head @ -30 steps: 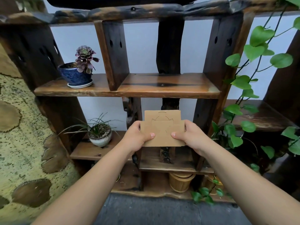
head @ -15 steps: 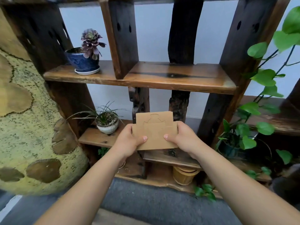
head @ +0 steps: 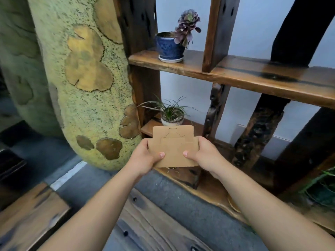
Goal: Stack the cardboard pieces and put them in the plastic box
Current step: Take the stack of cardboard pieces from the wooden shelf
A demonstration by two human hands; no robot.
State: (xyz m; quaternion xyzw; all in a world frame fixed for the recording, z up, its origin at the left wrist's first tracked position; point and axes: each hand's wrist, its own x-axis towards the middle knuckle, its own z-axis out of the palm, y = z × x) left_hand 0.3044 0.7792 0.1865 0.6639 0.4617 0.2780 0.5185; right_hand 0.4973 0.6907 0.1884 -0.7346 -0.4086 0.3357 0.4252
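A small stack of flat brown cardboard pieces [head: 173, 147] with die-cut outlines is held upright in front of me, at the centre of the head view. My left hand [head: 145, 156] grips its left edge with the thumb on the front face. My right hand [head: 204, 154] grips its right edge the same way. The pieces are pressed together, and I cannot tell how many there are. No plastic box is in view.
A dark wooden shelf unit [head: 235, 75] stands ahead with a blue potted succulent [head: 172, 46] and a white potted grass plant [head: 171, 116]. A big yellow-green mottled column [head: 81, 78] rises at the left. Wooden planks [head: 148, 225] lie on the grey floor below.
The view has swung left and down: the shelf has slid right, and the column and floor planks have come into sight. Both hands keep the same hold on the cardboard.
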